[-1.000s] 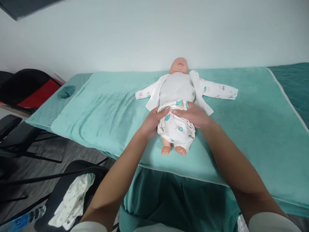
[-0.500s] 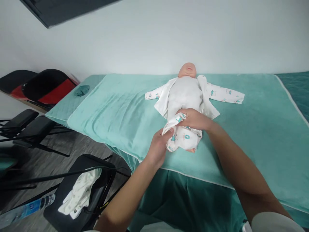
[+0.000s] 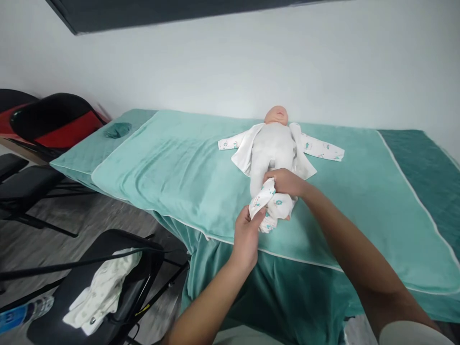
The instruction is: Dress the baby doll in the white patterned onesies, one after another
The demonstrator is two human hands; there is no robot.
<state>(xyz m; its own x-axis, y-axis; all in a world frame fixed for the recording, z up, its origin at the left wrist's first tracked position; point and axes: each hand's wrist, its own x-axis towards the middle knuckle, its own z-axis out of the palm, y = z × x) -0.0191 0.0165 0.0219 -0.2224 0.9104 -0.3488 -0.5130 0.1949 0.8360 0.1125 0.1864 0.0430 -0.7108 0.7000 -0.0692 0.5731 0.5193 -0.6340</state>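
Observation:
A baby doll [image 3: 271, 143] with a pale cloth body lies on its back, head toward the wall. Its white printed jacket [image 3: 321, 147] is spread apart at the front, sleeves stretched out to both sides. Printed baby trousers [image 3: 281, 206] are bunched around the doll's lower legs. My left hand [image 3: 247, 235] pinches the trousers' edge at the foot end, thumb on top. Higher up, my right hand [image 3: 285, 183] grips the same cloth between the doll's legs; its fingertips are partly hidden by the fabric.
The doll rests on a green-covered massage bed [image 3: 172, 163] against the wall. A black folding chair [image 3: 143, 287] at the lower left holds folded pale clothing [image 3: 104, 292]. Beside it is a water bottle [image 3: 27, 314]. Red and black chairs [image 3: 68, 127] stand at the far left.
The trousers have slid lower on the doll's leg on the left, uncovering more of the pale leg. My left hand has moved slightly toward the bed's near edge. The camera view has shifted.

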